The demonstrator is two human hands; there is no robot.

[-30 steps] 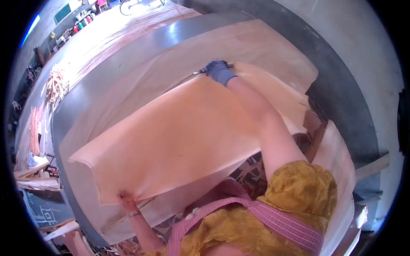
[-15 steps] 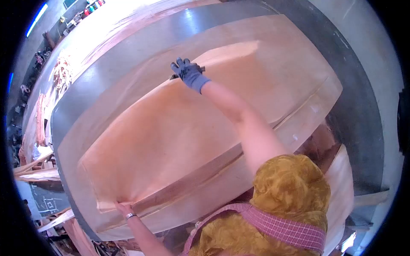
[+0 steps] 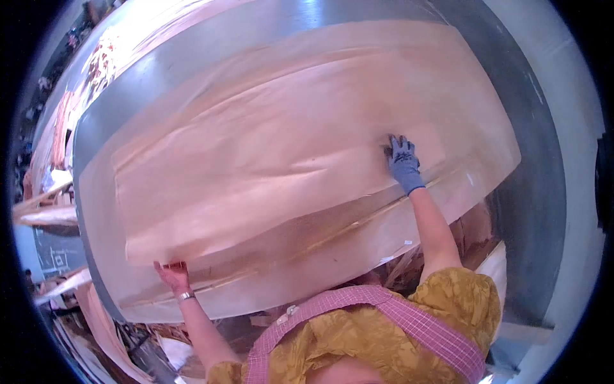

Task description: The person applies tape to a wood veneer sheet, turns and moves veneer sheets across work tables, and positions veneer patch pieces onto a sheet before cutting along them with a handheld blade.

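Observation:
My left hand point(image 3: 173, 276), bare with a metal band at the wrist, is at the near-left edge of a thin tan veneer sheet point(image 3: 243, 185). Its fingers are curled at that edge, their tips partly hidden. My right hand point(image 3: 403, 165), in a blue-grey glove with dark fingertips, lies on the right part of the sheet with fingers spread. Something dark and blurred shows beside its thumb side; I cannot tell whether it is a tool or the thumb. The sheet lies over a larger veneer sheet point(image 3: 473, 96), with low wrinkles near its middle.
Beneath the sheets is a large grey metal table point(image 3: 121, 131). Raised folds point(image 3: 358, 224) run along the near side of the larger sheet. Veneer scraps point(image 3: 102, 57) lie at the far left, and more strips point(image 3: 105, 326) hang by the near-left corner.
My right hand has come from the sheet's far edge to its right part, nearer me. The raised sheet now lies flatter. My left hand has shifted slightly away from me and left.

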